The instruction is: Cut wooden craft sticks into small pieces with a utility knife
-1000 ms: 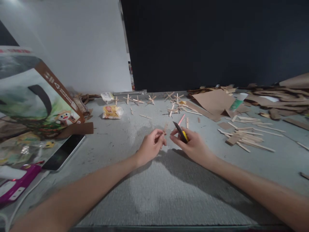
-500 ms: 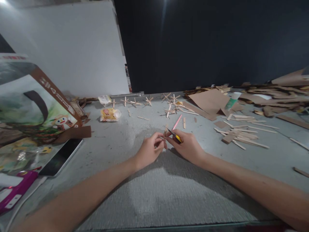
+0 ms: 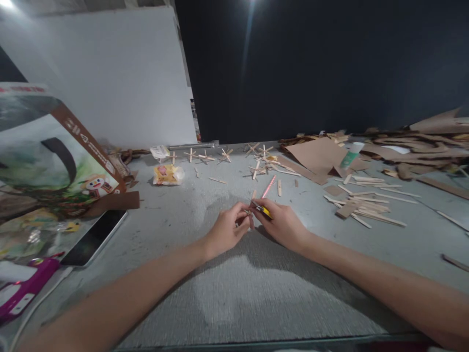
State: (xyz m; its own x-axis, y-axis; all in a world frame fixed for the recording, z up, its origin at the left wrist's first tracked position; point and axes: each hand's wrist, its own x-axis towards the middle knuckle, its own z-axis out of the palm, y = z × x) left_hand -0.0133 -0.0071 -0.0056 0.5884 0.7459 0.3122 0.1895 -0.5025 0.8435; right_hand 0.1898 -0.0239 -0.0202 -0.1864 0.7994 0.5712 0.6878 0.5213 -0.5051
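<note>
My left hand [image 3: 227,230] pinches a short wooden stick [image 3: 252,195] upright over the grey table [image 3: 234,293]. My right hand [image 3: 282,225] is closed round a yellow and black cutter [image 3: 264,210], its tip laid against the stick near my left fingertips. The two hands touch at the middle of the table. A pink striped straw [image 3: 268,186] lies just beyond them.
Loose wooden sticks [image 3: 366,205] and brown card scraps [image 3: 318,156] cover the right side, with a green glue tube [image 3: 351,155]. Glued stick stars [image 3: 205,155] line the back edge. A printed box [image 3: 47,151], a phone [image 3: 93,238] and a snack packet [image 3: 167,174] sit left.
My right hand has moved left and brought the cutter's tip down onto the stick held by my left hand; the hands now touch.
</note>
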